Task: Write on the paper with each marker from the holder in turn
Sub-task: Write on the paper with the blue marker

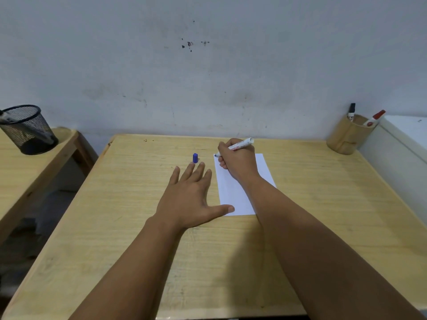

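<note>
A big wooden tabletop (138, 227) is lying under both arms, pale yellow and smooth with fine grain lines. On it a white sheet of paper (233, 192) is lying flat, thin and plain, with its long side running away from the person.

The left hand (191, 195) is resting flat on the wood with its fingers spread apart, holding nothing. Its thumb is touching the near left corner of the paper and seems to be keeping it from sliding.

The right hand (238, 161) is sitting on the far end of the paper, curled tight around a marker (240, 145). The marker is a white plastic tube with red print. It is leaning, with its back end pointing up and to the right and its dark tip pointing down and left, right at the paper's far left corner. So the writing hand is already where it needs to be.

A round brown holder (344, 139) is standing at the far right corner, well apart from the hands, nearer the right one. Two more markers, one black-capped (351, 110) and one red-capped (375, 117), are sticking out of it.

A small blue cap (195, 157) is standing upright just past the left fingertips.
</note>
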Demonstrator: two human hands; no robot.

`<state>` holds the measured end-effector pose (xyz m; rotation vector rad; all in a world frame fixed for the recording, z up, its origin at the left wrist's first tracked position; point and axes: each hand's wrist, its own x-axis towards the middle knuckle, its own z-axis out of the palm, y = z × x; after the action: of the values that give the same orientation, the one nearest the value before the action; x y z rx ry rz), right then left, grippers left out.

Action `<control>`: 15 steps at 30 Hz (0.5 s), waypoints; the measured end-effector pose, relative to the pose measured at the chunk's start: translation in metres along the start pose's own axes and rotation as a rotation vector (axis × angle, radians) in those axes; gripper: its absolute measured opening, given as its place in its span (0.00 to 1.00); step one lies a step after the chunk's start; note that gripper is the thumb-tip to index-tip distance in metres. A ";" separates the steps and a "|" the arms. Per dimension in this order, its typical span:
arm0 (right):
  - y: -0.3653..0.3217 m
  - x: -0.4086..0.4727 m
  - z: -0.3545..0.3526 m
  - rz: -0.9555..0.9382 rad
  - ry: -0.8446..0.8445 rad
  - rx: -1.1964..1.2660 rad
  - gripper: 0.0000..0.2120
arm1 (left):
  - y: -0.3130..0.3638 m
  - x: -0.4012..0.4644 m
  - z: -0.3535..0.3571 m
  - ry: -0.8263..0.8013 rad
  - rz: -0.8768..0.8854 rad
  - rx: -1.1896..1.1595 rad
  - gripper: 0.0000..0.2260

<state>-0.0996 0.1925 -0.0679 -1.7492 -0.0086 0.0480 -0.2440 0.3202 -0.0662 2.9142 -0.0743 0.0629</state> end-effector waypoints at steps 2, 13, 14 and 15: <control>0.001 0.000 0.001 -0.002 -0.001 -0.014 0.12 | 0.000 0.000 0.000 -0.001 -0.003 -0.002 0.54; 0.000 0.001 0.001 -0.009 -0.021 -0.046 0.12 | 0.001 0.000 -0.001 -0.002 -0.002 -0.006 0.53; 0.000 0.001 0.001 -0.003 -0.023 -0.038 0.12 | 0.001 0.000 -0.001 -0.003 -0.002 -0.006 0.53; -0.001 0.001 0.001 0.004 -0.023 -0.030 0.13 | 0.001 0.000 -0.001 -0.003 -0.002 -0.006 0.53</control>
<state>-0.0981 0.1933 -0.0675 -1.7788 -0.0228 0.0714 -0.2442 0.3196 -0.0653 2.9081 -0.0716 0.0579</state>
